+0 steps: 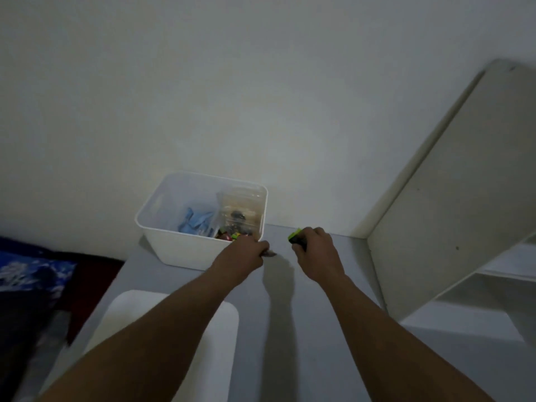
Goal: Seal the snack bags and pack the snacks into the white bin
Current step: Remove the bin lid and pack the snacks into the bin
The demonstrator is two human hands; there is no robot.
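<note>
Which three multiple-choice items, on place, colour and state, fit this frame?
1. Where does the white bin stand?
A. on the grey table, by the wall
B. on the shelf
C. on the floor

2. What colour shows on the small item gripped by the right hand?
A. red
B. green
C. orange

3. The bin is
A. lidded
B. open, holding packets
C. overturned

Answers:
1 A, its base rests on the tabletop.
2 B, a green edge pokes out of the grip.
3 B, packets show through its open top.

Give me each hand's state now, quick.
Left hand: curled, pinching a small greyish item, too blurred to identify.
Right hand: gripping a green-and-black object.
</note>
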